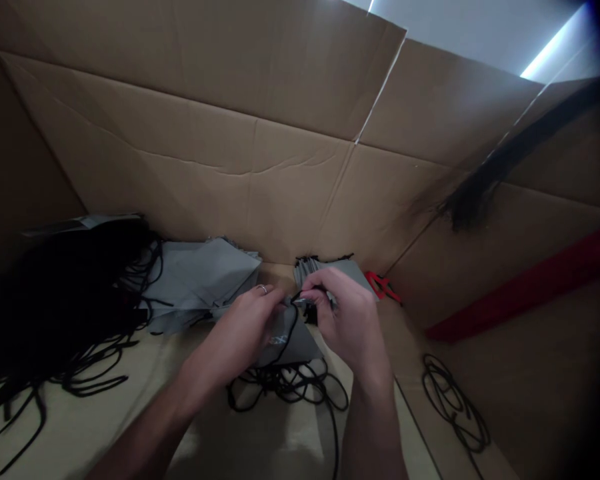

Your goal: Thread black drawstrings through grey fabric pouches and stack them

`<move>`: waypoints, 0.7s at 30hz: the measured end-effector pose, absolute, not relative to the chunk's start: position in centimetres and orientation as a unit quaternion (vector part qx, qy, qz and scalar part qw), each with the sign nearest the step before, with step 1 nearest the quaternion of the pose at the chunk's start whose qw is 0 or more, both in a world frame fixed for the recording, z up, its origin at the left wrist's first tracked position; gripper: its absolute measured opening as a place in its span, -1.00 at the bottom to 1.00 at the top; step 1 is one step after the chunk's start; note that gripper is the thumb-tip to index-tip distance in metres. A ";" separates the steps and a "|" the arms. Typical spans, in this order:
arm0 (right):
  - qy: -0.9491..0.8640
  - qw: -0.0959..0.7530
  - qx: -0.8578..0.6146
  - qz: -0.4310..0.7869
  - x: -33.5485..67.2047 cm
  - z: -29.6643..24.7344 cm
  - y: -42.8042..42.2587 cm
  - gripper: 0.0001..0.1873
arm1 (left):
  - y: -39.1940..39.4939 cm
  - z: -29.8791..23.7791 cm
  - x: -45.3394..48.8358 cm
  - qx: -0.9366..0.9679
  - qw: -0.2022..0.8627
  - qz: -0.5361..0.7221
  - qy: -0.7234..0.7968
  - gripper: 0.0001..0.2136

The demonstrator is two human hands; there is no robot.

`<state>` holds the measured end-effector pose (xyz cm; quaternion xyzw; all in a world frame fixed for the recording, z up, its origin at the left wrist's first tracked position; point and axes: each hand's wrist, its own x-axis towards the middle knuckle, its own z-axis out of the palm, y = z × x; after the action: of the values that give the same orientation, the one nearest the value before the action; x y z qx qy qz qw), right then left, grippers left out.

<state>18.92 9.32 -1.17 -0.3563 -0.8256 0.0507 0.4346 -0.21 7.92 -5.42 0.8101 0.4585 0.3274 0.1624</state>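
Note:
In the head view a grey flat fabric piece (300, 348), with a small pale print, lies between my hands; it looks like a pouch. My left hand (254, 313), a ring on one finger, is closed at its upper left edge, its fingertips partly hidden. My right hand (347, 310) pinches a small shiny metal piece (300, 301), too small to name, at the fabric's top corner. From there a black cord (291, 333) runs down across the fabric. Loops of black cord (305, 383) lie just below it.
To the left a large heap of black cords (60, 300) lies beside stacked grey fabric pieces (195, 273). Behind my right hand stands another grey stack (353, 275), near a red item (380, 285). Cardboard walls (205, 147) enclose the table; coiled cord (453, 400) lies at right.

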 end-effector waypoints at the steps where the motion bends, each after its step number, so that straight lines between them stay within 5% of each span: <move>1: -0.822 0.440 -0.359 0.047 18.9 -1.2 9.4 -0.72 | 8.0 -5.4 -0.2 0.810 0.161 0.330 0.458 -0.79; 11: -0.795 0.486 -0.360 0.054 19.5 -1.4 9.5 -0.72 | 7.7 -5.5 -0.5 0.812 0.173 0.363 0.423 -0.74; 16: -0.738 0.528 -0.373 0.193 19.3 -2.2 10.6 -0.85 | 6.6 -4.1 -0.3 0.802 0.228 0.426 0.352 -0.46; 21: -0.736 0.506 -0.340 0.295 18.3 -2.6 11.3 -0.87 | 6.8 -4.1 -0.3 0.817 0.166 0.461 0.305 -0.48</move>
<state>18.27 11.29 -2.60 -0.3402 -0.7360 0.2946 0.5058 -0.27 6.75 -4.06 0.8168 0.3049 0.4608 0.1661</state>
